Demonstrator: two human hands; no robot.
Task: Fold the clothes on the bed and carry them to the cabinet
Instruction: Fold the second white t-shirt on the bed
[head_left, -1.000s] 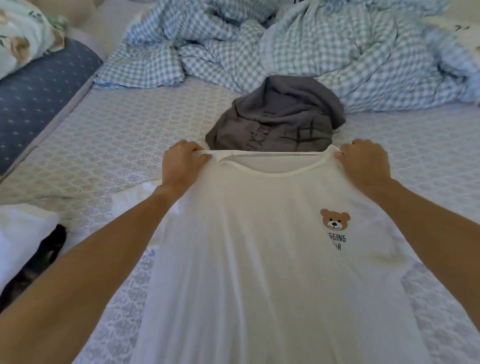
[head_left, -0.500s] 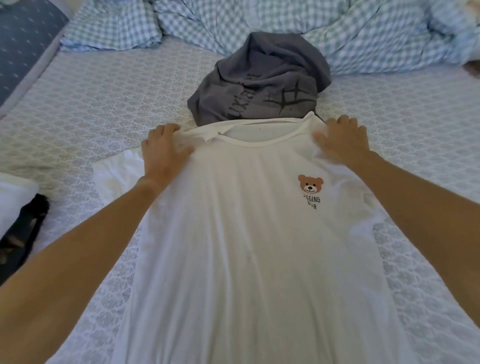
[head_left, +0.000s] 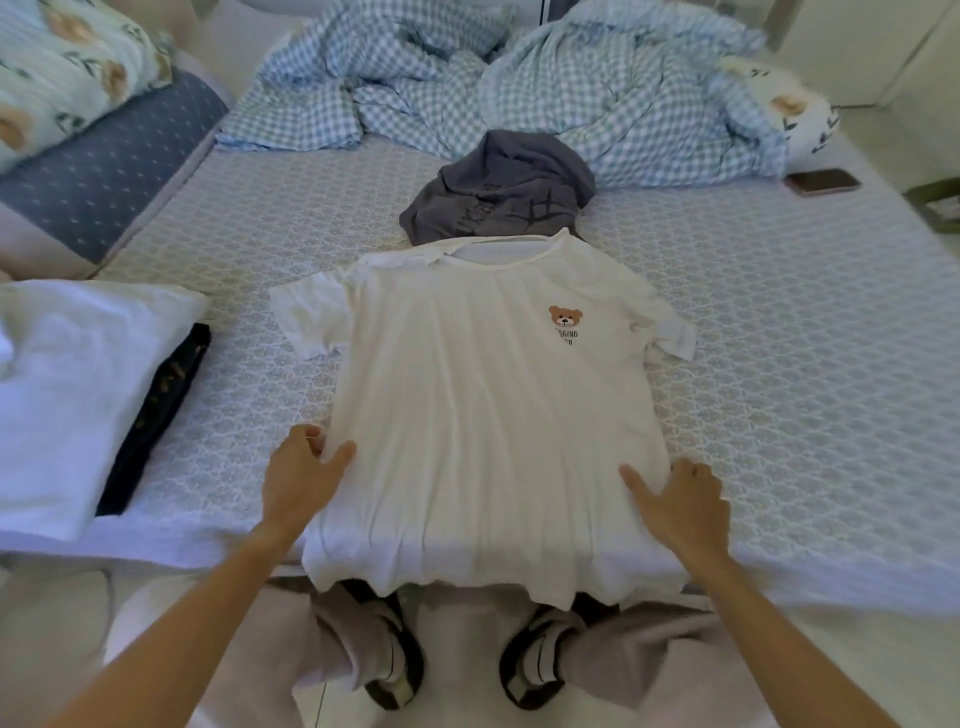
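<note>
Left hand (head_left: 297, 480) and right hand (head_left: 678, 506) press the white T-shirt (head_left: 488, 410) flat on the bed (head_left: 779, 364).

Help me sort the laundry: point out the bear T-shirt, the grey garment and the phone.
white bear T-shirt (head_left: 483, 415): head view, middle of its front.
grey garment (head_left: 498, 200): head view, its crumpled middle.
phone (head_left: 822, 181): head view, centre of its face.

I see a bed (head_left: 779, 389) covered in a pale lattice-patterned sheet filling most of the view — a crumpled blue-and-white checked duvet (head_left: 519, 88) heaped at its far end. A dark blue dotted cushion (head_left: 104, 171) lies along the left edge, with a bear-print pillow (head_left: 62, 73) above it. A phone (head_left: 822, 182) rests near the right side. The floor (head_left: 52, 613) below is pale — the light soft and dim.
</note>
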